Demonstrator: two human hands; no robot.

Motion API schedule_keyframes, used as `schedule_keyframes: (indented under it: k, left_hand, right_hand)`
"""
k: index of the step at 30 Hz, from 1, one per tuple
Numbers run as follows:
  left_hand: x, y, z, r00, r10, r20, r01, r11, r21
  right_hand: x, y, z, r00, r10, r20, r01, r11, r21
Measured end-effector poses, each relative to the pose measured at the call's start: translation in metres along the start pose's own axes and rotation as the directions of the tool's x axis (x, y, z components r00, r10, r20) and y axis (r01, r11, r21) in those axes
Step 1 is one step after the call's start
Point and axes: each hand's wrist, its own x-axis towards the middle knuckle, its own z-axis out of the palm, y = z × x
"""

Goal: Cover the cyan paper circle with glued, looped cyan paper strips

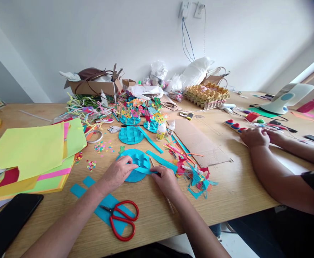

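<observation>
A narrow blue paper strip point(144, 171) stretches between my two hands, low over a round blue paper disc point(133, 178) that bears rows of curled paper loops. My left hand point(117, 172) pinches the strip's left end, over the disc. Its other end is between the thumb and fingers of my right hand point(165, 180), just past the disc's right edge. A thin wooden stick point(170, 205) lies partly under my right hand. Red-handled scissors point(123, 219) rest on flat blue paper strips point(103, 212) below my left hand.
Behind stand another looped blue disc point(130, 135), two glue bottles point(160, 132) and fish-decorated discs point(150, 125). Coloured paper sheets point(28, 147) and a phone point(13, 220) lie left. Paper scraps point(197, 177) and cardboard point(199, 141) lie right. A co-worker's hands point(256, 138) work at far right.
</observation>
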Motion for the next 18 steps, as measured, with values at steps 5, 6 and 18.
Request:
schedule_keyframes:
  k: [5, 6, 18]
  left_hand:
    - [-0.0002, 0.0010, -0.0005, 1.000, -0.002, -0.004, 0.002, 1.000, 0.003]
    - [-0.0003, 0.0013, -0.0009, 1.000, -0.003, -0.004, 0.003, 1.000, 0.001]
    - [-0.0013, -0.0004, 0.0015, 1.000, 0.009, -0.024, -0.009, 1.000, 0.012]
  right_hand:
    - [-0.0001, -0.0006, -0.0003, 1.000, 0.001, 0.000, -0.001, 1.000, -0.010]
    - [-0.0001, -0.0006, -0.0003, 1.000, 0.002, 0.001, -0.002, 1.000, -0.013]
    - [0.0012, -0.0039, -0.0010, 0.999, 0.029, 0.023, -0.028, 0.998, -0.047]
